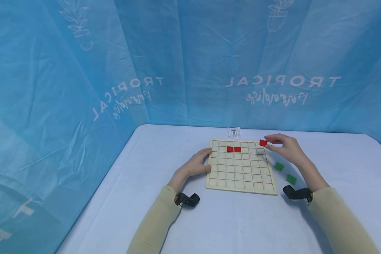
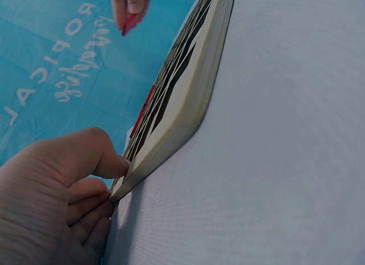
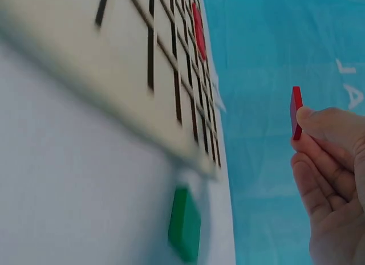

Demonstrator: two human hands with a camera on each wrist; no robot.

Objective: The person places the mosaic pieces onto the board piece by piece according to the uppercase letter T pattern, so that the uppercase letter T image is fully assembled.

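Note:
My right hand (image 1: 285, 147) pinches a red square tile (image 1: 263, 143) between thumb and fingertips, raised over the far right corner of the gridded board (image 1: 242, 191). In the right wrist view the red tile (image 3: 296, 114) stands on edge in the grip. My left hand (image 1: 195, 164) rests against the board's left edge, thumb and fingers spread along it. Its thumb (image 2: 105, 159) touches the rim in the left wrist view. Two red tiles, a left one (image 1: 230, 149) and a right one (image 1: 237, 149), sit side by side in the board's upper rows.
Two green tiles, one farther (image 1: 278, 166) and one nearer (image 1: 291, 179), lie right of the board. A small printed grid card (image 1: 234, 132) lies beyond its far edge. A white cloth covers the table (image 1: 241, 225), and a blue printed curtain (image 1: 203, 63) hangs behind.

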